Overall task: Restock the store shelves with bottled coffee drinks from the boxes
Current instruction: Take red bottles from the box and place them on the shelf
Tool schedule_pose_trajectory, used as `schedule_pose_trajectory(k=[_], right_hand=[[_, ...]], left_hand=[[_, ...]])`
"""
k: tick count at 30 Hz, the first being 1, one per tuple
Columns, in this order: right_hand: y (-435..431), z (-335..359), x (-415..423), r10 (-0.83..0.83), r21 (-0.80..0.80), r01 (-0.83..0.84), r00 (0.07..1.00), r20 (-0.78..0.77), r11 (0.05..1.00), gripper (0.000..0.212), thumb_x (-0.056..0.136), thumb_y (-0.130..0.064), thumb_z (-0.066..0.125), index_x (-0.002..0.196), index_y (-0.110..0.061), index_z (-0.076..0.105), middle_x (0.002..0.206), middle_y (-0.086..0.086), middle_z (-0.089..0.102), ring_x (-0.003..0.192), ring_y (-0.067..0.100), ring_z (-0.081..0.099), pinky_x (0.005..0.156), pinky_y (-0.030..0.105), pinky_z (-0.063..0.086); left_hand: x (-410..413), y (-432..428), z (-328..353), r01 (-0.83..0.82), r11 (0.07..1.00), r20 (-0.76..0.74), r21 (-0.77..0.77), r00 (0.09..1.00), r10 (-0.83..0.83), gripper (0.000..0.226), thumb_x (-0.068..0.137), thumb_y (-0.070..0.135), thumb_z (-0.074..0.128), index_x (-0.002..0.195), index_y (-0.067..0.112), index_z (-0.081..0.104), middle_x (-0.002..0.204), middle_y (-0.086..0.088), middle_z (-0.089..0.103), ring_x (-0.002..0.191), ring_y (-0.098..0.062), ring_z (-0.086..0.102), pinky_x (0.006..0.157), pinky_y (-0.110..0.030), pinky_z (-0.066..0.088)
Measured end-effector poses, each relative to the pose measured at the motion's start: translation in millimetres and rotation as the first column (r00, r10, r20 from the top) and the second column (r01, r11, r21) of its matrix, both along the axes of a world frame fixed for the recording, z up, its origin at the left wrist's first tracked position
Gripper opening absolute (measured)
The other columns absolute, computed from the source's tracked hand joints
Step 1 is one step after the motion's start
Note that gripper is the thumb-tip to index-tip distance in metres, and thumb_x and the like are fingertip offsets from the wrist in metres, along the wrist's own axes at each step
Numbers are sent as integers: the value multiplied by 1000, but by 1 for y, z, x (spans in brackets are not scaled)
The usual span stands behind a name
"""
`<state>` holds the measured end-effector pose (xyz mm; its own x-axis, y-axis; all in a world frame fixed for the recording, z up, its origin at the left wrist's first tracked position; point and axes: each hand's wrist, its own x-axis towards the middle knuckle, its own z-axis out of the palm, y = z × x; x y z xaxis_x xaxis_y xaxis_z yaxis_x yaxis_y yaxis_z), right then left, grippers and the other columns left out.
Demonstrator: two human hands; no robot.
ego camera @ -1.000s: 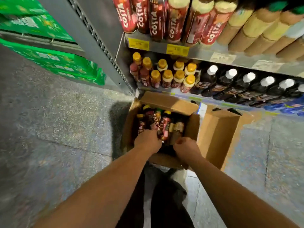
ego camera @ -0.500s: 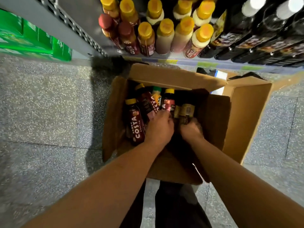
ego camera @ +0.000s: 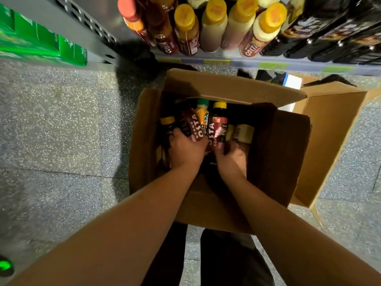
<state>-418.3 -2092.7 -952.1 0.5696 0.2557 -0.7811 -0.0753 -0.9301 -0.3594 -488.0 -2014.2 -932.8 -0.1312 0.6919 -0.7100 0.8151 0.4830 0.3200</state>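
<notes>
An open cardboard box (ego camera: 228, 87) stands on the floor below the shelf, with several bottled coffee drinks lying inside. Both my hands are down in it. My left hand (ego camera: 185, 150) grips a dark red Costa bottle (ego camera: 194, 125). Beside it, my right hand (ego camera: 232, 156) curls its fingers round the lower end of a yellow-capped Costa bottle (ego camera: 218, 125). An orange Starbucks bottle (ego camera: 203, 115) lies between the two, and a beige-labelled bottle (ego camera: 244, 133) lies just right of my right hand. The bottom shelf (ego camera: 268, 66) above the box carries rows of yellow-capped bottles (ego camera: 214, 27).
A second open box (ego camera: 334, 129) sits right of the first, touching it. Dark bottles (ego camera: 334, 34) fill the shelf's right side. Green cartons (ego camera: 41, 44) are stacked at the far left behind a grey upright (ego camera: 86, 27). Speckled floor (ego camera: 61, 131) spreads to the left.
The view has moved in closer to the box. My left hand slid left and closed round a Costa bottle; my right hand went deeper and took hold of the yellow-capped bottle.
</notes>
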Motion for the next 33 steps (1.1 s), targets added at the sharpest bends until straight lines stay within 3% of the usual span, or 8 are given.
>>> schedule_pose_trajectory(k=[2,6,9,12,16,19,22,33], right_hand=[[5,-3,-3,8,-22,-9,999,-46,1000,39,98,-41,46,127,-15,50,116,7,59,86,16,56,59,23,40],[15,-14,2,-3,-121,-8,996,-91,993,41,94,-37,54,125,-10,50,120,12,59,97,26,60,69,28,42],[22,-18,3,-58,-189,30,988,-146,982,56,87,-35,65,132,-8,46,115,8,59,89,21,58,63,24,41],[29,-18,4,-69,-244,26,983,-169,969,66,85,-32,68,138,-6,39,121,11,58,100,24,59,68,27,42],[23,-13,9,-176,-186,133,954,-241,974,52,76,-19,75,119,-5,50,105,8,63,89,22,61,66,29,49],[11,2,12,-277,-121,249,891,-361,961,37,78,-2,71,106,-14,49,96,2,60,81,15,58,67,27,48],[1,19,12,-330,-59,337,849,-412,940,40,79,1,68,114,-9,52,101,1,64,85,14,61,63,23,47],[2,128,23,-412,56,516,739,-533,855,58,77,7,64,130,-9,46,112,10,65,101,27,64,85,43,53]], left_hand=[[0,1,0,-32,999,30,-10,999,33,66,73,37,76,127,11,47,121,-8,54,108,-27,57,85,-42,52],[-7,-1,0,-12,1000,74,-18,997,14,66,72,34,76,127,13,48,121,-7,55,108,-25,56,88,-42,50],[-14,-6,2,-21,999,136,-33,990,26,69,71,36,75,132,18,47,123,-5,56,109,-23,56,91,-44,50],[-18,-5,3,-21,998,164,-51,986,29,69,75,32,74,136,19,45,126,-4,54,111,-21,56,89,-37,49],[-22,2,10,94,987,191,-127,979,-69,61,74,28,77,129,17,51,123,-5,54,105,-20,57,74,-24,45],[-25,4,24,89,976,247,-198,968,-38,48,78,18,74,123,15,56,118,-3,56,102,-16,55,77,-26,44],[-31,1,41,42,958,307,-285,950,49,53,83,15,70,132,15,49,116,-1,59,102,-14,55,81,-27,45],[-16,20,129,71,941,469,-331,878,99,62,82,6,66,138,13,41,125,-5,56,109,-20,57,87,-34,49]])
